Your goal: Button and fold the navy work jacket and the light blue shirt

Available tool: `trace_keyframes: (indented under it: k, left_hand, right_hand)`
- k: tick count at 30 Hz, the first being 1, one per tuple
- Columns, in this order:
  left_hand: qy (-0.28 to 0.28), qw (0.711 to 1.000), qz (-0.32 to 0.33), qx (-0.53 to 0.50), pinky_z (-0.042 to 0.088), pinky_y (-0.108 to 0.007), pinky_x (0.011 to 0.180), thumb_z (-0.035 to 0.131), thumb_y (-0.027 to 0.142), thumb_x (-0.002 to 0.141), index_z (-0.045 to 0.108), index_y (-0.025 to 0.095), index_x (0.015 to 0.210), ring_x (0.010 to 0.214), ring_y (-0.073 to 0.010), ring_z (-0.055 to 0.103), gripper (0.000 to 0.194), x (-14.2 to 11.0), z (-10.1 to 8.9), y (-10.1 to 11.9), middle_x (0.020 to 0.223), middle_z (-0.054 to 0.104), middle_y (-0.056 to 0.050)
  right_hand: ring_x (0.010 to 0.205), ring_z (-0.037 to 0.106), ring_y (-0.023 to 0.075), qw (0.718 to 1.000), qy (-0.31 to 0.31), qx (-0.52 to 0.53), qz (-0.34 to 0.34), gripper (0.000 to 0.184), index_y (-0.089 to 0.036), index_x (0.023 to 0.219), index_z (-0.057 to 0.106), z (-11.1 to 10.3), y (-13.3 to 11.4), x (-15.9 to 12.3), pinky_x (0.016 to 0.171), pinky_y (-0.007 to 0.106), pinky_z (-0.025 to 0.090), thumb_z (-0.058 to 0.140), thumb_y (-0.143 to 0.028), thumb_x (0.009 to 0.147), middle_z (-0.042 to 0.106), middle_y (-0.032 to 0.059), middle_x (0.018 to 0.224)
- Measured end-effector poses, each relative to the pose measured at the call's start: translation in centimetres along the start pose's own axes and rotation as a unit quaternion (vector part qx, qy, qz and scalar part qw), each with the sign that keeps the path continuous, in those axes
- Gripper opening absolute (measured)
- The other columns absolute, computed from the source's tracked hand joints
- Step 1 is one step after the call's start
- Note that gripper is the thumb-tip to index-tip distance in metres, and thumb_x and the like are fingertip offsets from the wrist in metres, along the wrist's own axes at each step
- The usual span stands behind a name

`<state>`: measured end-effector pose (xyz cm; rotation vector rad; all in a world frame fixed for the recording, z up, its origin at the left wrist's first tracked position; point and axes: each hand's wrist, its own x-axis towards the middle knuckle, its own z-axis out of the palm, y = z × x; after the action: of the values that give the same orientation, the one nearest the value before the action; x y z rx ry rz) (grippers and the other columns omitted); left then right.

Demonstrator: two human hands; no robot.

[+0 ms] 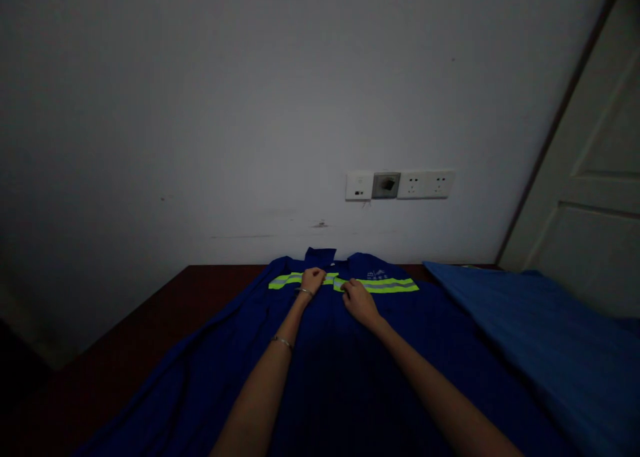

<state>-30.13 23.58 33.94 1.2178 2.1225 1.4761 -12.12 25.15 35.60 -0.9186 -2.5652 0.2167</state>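
A dark blue work jacket (325, 350) lies spread out, its collar (320, 255) toward the wall. Across the chest runs a yellow-green strip with a grey band (390, 285), and a pale printed logo sits above it on the right. My left hand (313, 279), with bracelets on the wrist and forearm, is closed in a pinch on the jacket's front by the strip. Close by on the right, my right hand (359, 301) has its fingers curled onto the front opening's other edge at the strip. The pinched cloth is mostly hidden by the fingers.
Beneath the jacket is a dark red-brown table (200, 290) against a pale wall (225, 110). A lighter blue cloth (540, 337) lies at the right. Wall sockets (423, 185) are above the table, and a panelled door (600, 177) stands at the right.
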Motion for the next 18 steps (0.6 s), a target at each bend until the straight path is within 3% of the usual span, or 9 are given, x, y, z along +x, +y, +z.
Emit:
trace_keyframes:
  k: [12, 18]
  left_hand:
    - [-0.018, 1.000, 0.002, -0.006, 0.042, -0.020, 0.057, 0.051, 0.020, 0.068, 0.068, 0.011, 0.067, 0.062, -0.0123, 0.058, 0.019, 0.0, 0.3, -0.2, 0.062, 0.064, -0.001]
    - [-0.043, 0.999, 0.021, -0.014, 0.043, -0.020, 0.061, 0.051, 0.020, 0.069, 0.068, 0.010, 0.066, 0.065, -0.0128, 0.059, 0.019, -0.6, -0.3, 0.0, 0.065, 0.066, -0.002]
  right_hand:
    - [0.103, 0.049, 0.0182, 1.000, -0.018, 0.010, 0.021, 0.028, -0.014, 0.102, 0.060, -0.5, -0.3, -0.3, 0.088, 0.024, 0.035, 0.039, -0.017, 0.083, 0.057, 0.0099, 0.104]
    - [0.096, 0.052, 0.0244, 0.999, -0.008, -0.047, 0.026, 0.039, -0.017, 0.101, 0.060, -1.1, -2.3, -1.0, 0.077, 0.030, 0.041, 0.043, -0.046, 0.081, 0.060, 0.0102, 0.100]
